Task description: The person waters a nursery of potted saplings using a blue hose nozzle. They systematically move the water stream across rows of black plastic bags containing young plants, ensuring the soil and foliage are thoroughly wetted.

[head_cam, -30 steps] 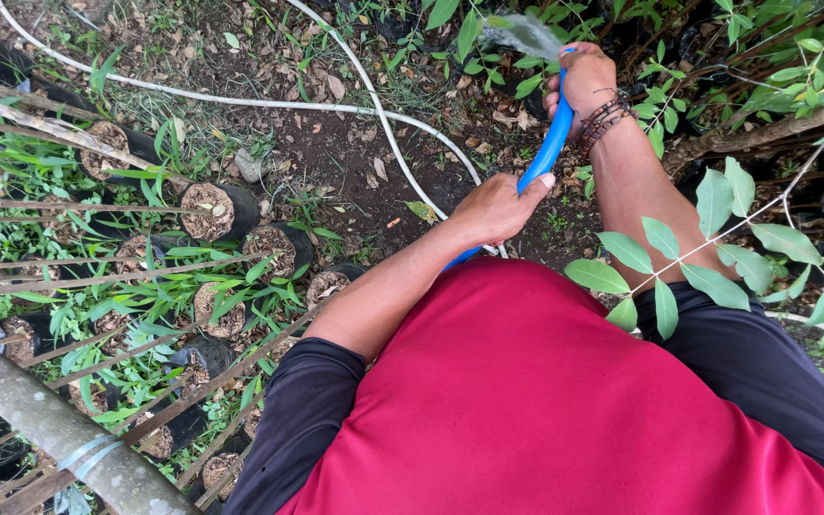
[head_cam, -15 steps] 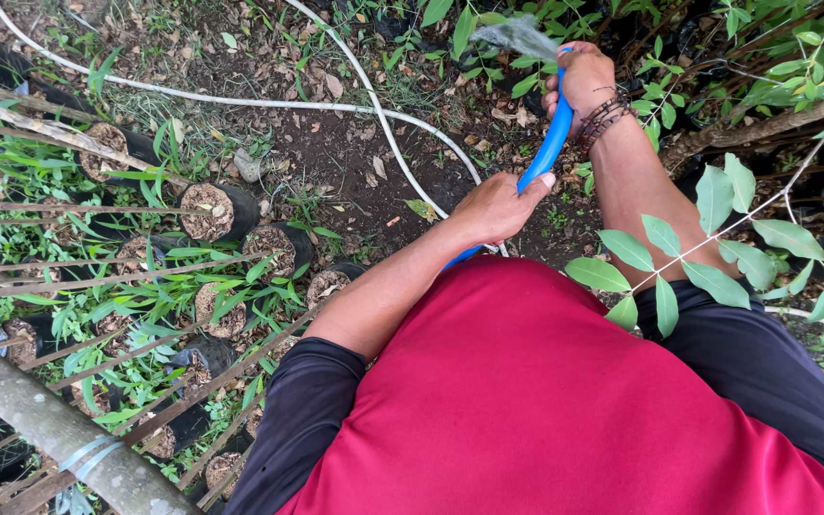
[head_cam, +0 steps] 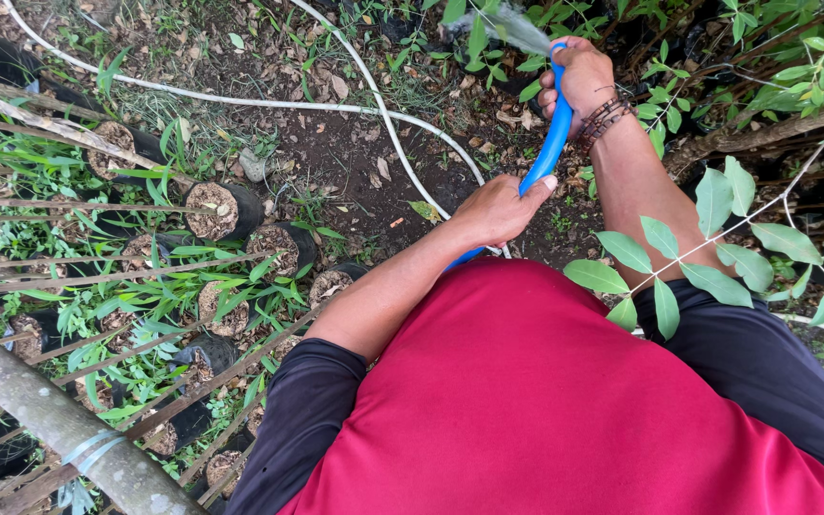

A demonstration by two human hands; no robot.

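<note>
A blue hose (head_cam: 551,145) runs up from my red shirt toward the top of the head view. My left hand (head_cam: 500,207) grips it low down, near my chest. My right hand (head_cam: 579,78), with bead bracelets on the wrist, grips its far end. Water (head_cam: 517,30) sprays from that end toward the upper left, over leafy plants.
Seedlings in several black bags (head_cam: 224,207) of soil stand at the left behind thin bamboo rails (head_cam: 97,278). A thick grey pole (head_cam: 50,420) crosses the lower left. A white hose (head_cam: 240,99) lies across the bare earth. A leafy branch (head_cam: 717,238) hangs at the right.
</note>
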